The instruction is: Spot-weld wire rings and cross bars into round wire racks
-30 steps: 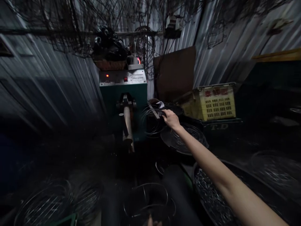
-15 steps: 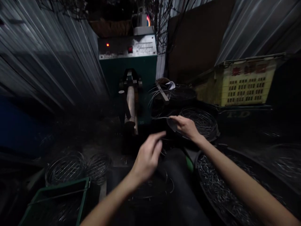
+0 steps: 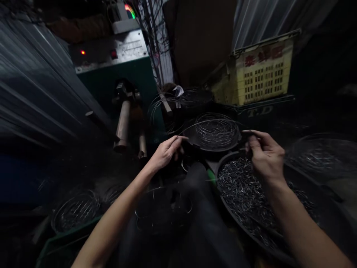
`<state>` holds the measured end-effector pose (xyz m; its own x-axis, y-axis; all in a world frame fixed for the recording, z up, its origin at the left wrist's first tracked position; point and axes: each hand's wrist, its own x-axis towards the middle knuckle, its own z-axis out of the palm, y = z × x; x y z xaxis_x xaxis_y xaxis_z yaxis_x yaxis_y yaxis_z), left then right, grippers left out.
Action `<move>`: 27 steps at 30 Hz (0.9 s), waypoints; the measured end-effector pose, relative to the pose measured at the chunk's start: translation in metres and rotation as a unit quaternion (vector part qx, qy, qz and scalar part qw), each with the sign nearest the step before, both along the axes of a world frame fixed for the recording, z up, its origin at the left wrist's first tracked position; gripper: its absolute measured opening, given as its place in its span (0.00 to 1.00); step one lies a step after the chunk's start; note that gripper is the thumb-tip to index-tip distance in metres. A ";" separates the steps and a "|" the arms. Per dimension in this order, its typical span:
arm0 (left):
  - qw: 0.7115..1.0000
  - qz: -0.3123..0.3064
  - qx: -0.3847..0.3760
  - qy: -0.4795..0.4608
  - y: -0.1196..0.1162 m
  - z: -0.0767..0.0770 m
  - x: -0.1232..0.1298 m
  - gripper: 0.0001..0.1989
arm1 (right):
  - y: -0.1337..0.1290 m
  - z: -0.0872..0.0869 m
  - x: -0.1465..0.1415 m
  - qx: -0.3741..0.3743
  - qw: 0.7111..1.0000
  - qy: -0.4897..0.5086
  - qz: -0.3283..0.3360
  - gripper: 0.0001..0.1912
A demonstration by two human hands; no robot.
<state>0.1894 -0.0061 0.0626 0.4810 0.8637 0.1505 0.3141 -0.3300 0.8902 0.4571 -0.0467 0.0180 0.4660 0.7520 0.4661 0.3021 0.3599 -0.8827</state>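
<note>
A thin metal wire [image 3: 209, 120] bows upward between my two hands. My left hand [image 3: 167, 152] is closed in a pinch at its left end, just right of the machine. At the wire's right end, my right hand [image 3: 266, 156] pinches it above a large round tray [image 3: 227, 212] of short metal pieces. Behind the wire lies a round pan [image 3: 192, 143] with a tangled coil of wire rings [image 3: 217, 130]. Below my hands, near my lap, a dark wire frame [image 3: 164, 188] shows dimly.
A green machine [image 3: 97, 85] with a lit red lamp and projecting rods stands at the left. A yellow crate [image 3: 264, 80] is at the back right. Round wire grids [image 3: 75, 210] and a green bin [image 3: 47, 253] are at lower left. Another pile of metal pieces [image 3: 318, 160] lies far right.
My right hand has moved right and nearer, drawing the wire away from the machine. My left hand has moved up and now pinches the wire. The view has turned to the right.
</note>
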 end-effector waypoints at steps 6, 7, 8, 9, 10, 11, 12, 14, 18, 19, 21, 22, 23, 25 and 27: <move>0.992 0.106 -0.025 -0.069 -0.075 0.019 -0.045 0.16 | -0.026 -0.027 -0.052 -0.066 0.952 0.253 0.157 0.12; 0.988 0.124 -0.031 -0.084 -0.087 0.017 -0.054 0.16 | -0.031 -0.029 -0.064 -0.072 0.943 0.273 0.177 0.11; 0.983 0.145 -0.038 -0.103 -0.098 0.014 -0.063 0.16 | -0.036 -0.030 -0.075 -0.076 0.935 0.289 0.192 0.11; 0.976 0.173 -0.044 -0.126 -0.109 0.011 -0.072 0.16 | -0.042 -0.031 -0.086 -0.082 0.928 0.301 0.205 0.11; 0.966 0.207 -0.048 -0.149 -0.121 0.007 -0.080 0.17 | -0.049 -0.032 -0.096 -0.089 0.922 0.309 0.217 0.11; 0.953 0.246 -0.046 -0.169 -0.132 0.003 -0.088 0.18 | -0.057 -0.033 -0.104 -0.098 0.917 0.313 0.229 0.10; 0.940 0.287 -0.039 -0.180 -0.144 0.000 -0.096 0.18 | -0.065 -0.035 -0.111 -0.110 0.913 0.309 0.244 0.10; 0.923 0.355 -0.004 -0.150 -0.166 -0.003 -0.109 0.18 | -0.082 -0.039 -0.121 -0.144 0.911 0.260 0.288 0.10; 0.934 0.351 0.060 0.040 -0.197 -0.002 -0.118 0.17 | -0.110 -0.031 -0.135 -0.177 0.912 0.007 0.370 0.17; 0.940 0.325 0.069 0.085 -0.201 -0.002 -0.115 0.16 | -0.114 -0.025 -0.139 -0.166 0.904 -0.066 0.387 0.18; 0.950 0.258 0.086 0.157 -0.204 -0.006 -0.104 0.15 | -0.120 -0.011 -0.150 -0.122 0.876 -0.186 0.427 0.18; 0.952 0.226 0.096 0.184 -0.204 -0.010 -0.099 0.15 | -0.121 -0.006 -0.156 -0.094 0.862 -0.225 0.445 0.17; 0.953 0.199 0.105 0.203 -0.203 -0.014 -0.096 0.15 | -0.120 -0.002 -0.160 -0.067 0.852 -0.248 0.456 0.16; 0.951 0.180 0.115 0.224 -0.201 -0.024 -0.098 0.16 | -0.116 -0.002 -0.164 -0.036 0.858 -0.258 0.444 0.14; 0.948 0.198 0.101 0.228 -0.196 -0.037 -0.111 0.16 | -0.107 -0.012 -0.158 -0.048 0.884 -0.245 0.396 0.13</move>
<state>0.0785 -0.2023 0.0257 0.1810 0.9656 0.1869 0.7862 -0.2562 0.5624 0.2987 -0.1537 0.0065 -0.4642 0.7991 0.3821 0.3444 0.5603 -0.7533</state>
